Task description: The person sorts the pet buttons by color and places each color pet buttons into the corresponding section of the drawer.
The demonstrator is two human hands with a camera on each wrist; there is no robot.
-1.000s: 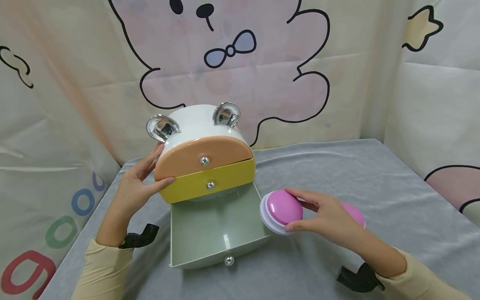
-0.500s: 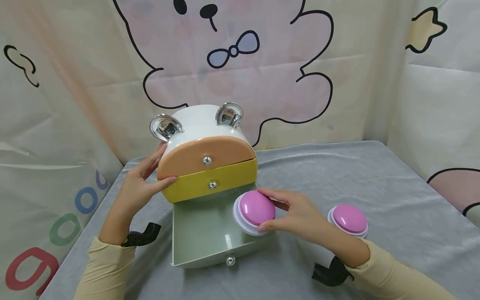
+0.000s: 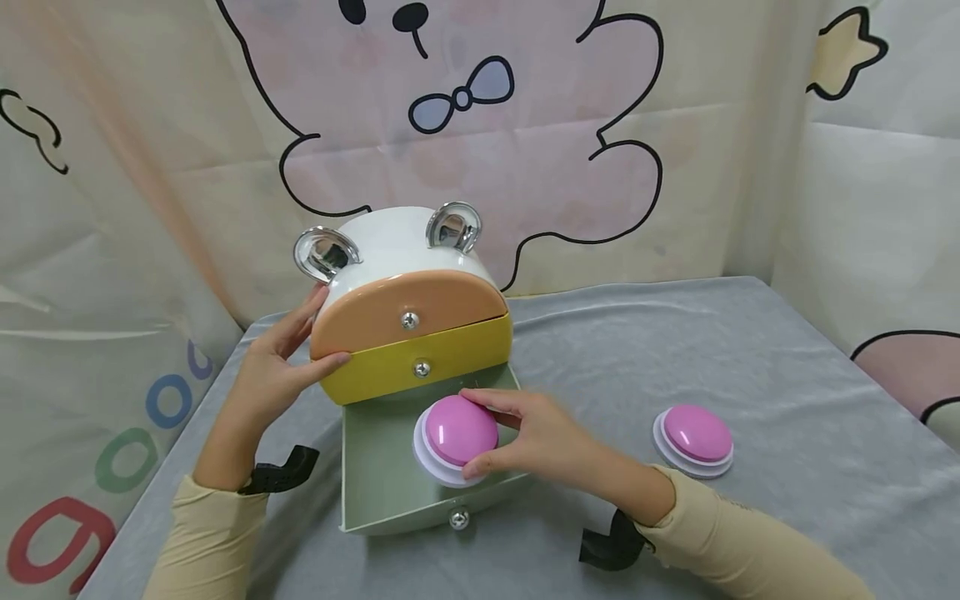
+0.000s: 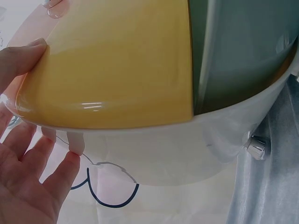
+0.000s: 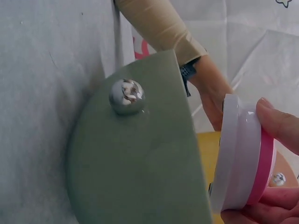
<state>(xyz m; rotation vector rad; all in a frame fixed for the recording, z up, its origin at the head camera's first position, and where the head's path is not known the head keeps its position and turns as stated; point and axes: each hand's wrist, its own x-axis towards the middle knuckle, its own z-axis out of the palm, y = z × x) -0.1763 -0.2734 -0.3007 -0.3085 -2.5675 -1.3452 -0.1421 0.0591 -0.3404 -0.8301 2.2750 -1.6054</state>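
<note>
A small bear-eared drawer cabinet point(image 3: 397, 237) has a white top, an orange drawer front and a yellow drawer point(image 3: 465, 350), both closed. Its lowest, green drawer point(image 3: 375, 483) is pulled out. My left hand point(image 3: 270, 383) grips the cabinet's left side, thumb on the front edge of the yellow drawer and fingers along the white shell point(image 4: 177, 154). Over the green drawer, my right hand point(image 3: 540, 437) pinches a pink dome push button point(image 3: 459, 427) with a white base between thumb and fingers. In the right wrist view the button point(image 5: 240, 158) is beside the drawer's rim, base towards the drawer.
A second pink push button point(image 3: 697, 437) lies on the grey cloth point(image 3: 615, 333) to the right. Round chrome knobs point(image 3: 459, 519) stick out from the drawer fronts. A printed curtain point(image 3: 705, 167) stands behind the table and at both sides.
My right hand has carried the pink push button leftward, from beside the green drawer's right edge to over its middle. My left hand stays on the cabinet.
</note>
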